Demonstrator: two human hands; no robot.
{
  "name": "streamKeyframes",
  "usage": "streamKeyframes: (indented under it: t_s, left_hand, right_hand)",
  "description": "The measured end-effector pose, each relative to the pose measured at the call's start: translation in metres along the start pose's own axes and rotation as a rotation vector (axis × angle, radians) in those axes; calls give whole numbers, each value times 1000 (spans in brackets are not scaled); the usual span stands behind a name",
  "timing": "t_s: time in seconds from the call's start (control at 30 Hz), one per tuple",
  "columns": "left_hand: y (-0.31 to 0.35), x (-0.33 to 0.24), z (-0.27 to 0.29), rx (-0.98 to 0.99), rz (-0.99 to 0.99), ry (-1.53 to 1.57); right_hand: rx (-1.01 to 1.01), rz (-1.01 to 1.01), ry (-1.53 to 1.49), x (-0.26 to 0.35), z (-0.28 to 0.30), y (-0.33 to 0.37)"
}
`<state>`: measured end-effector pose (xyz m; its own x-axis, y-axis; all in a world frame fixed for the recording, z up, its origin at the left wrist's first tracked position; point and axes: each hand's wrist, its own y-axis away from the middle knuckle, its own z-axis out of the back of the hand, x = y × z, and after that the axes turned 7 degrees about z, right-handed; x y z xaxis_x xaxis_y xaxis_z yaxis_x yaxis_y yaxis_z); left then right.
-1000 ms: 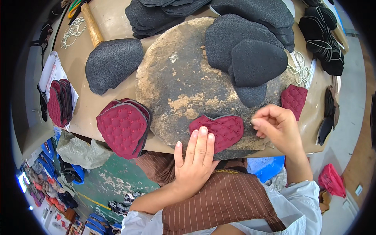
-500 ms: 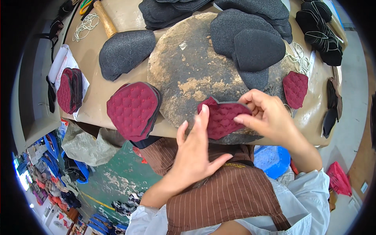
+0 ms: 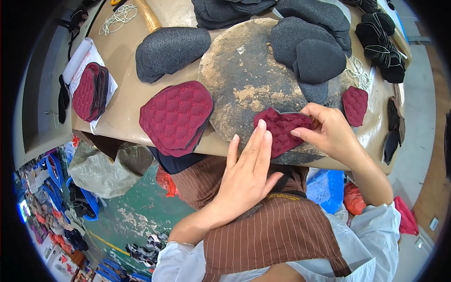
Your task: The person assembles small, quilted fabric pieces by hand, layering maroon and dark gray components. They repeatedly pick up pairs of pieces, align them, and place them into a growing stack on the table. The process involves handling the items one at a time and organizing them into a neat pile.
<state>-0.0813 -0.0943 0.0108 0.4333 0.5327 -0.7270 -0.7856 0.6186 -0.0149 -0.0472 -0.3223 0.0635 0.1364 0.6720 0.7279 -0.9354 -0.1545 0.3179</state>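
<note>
A maroon quilted fabric piece [image 3: 281, 137] with a dark grey backing edge lies at the front of a round worn wooden block [image 3: 244, 80]. My right hand [image 3: 332, 135] pinches its right upper edge between thumb and fingers, lifting that side a little. At the piece's left edge, my left hand [image 3: 248, 175] is stretched out, its fingertips against the fabric and its thumb held apart. Left of the block sits a stack of similar maroon quilted pieces [image 3: 178, 115]. One more maroon piece [image 3: 355, 106] rests to the right of my right hand.
Dark grey pads lie in piles on the block [image 3: 319, 61], left of it [image 3: 171, 51] and behind it [image 3: 225, 13]. Tied black bundles [image 3: 380, 44] stand at the far right. A wooden handle [image 3: 148, 16], white string [image 3: 118, 19] and another maroon stack [image 3: 89, 91] are at left.
The whole view has shifted, so the table things sit farther right. My left fingers have come closer together against the piece's left edge. My right hand keeps its pinch.
</note>
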Motion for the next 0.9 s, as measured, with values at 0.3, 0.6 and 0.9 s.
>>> streamKeyframes:
  t_s: [0.3,0.6,0.9]
  left_hand:
    - [12,3,1,-155,91,67]
    - [50,-3,-6,-353,183,-113]
    - [59,-5,-38,-325,109,162]
  right_hand:
    - [297,331,-72,10,-5,-11]
    - [74,97,-496,-1,-1,4]
    - [60,166,-277,-14,-22,-6]
